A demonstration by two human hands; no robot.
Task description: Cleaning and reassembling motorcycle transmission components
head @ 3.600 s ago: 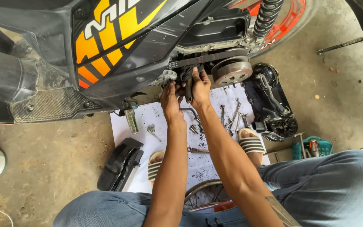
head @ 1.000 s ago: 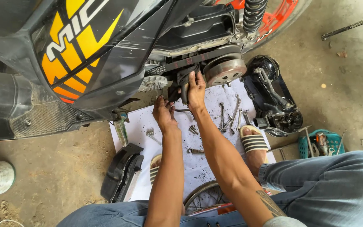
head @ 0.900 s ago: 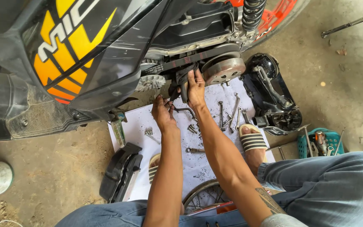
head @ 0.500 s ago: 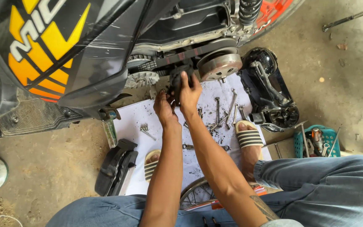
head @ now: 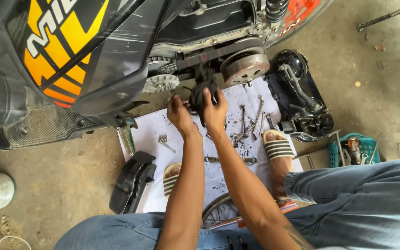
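Hands (head: 197, 109) lower, beside bolts (head: 248, 122)

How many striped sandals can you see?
2. One striped sandal is right of the arms, on the white sheet's edge. The other sandal is partly hidden behind the left forearm.

A single head-worn camera looks steeply down from above the squatting person's blue-jeaned knees (head: 348, 203), facing forward toward twelve o'clock. It sits close: both bare forearms run from six o'clock up to the frame's centre, where the left hand (head: 180, 114) and right hand (head: 215, 111) meet. The black scooter body with orange and yellow panels (head: 70, 60) fills ten to one o'clock. A white paper sheet strewn with bolts (head: 237, 153) lies at centre, on grey concrete floor (head: 385, 83) at three o'clock.
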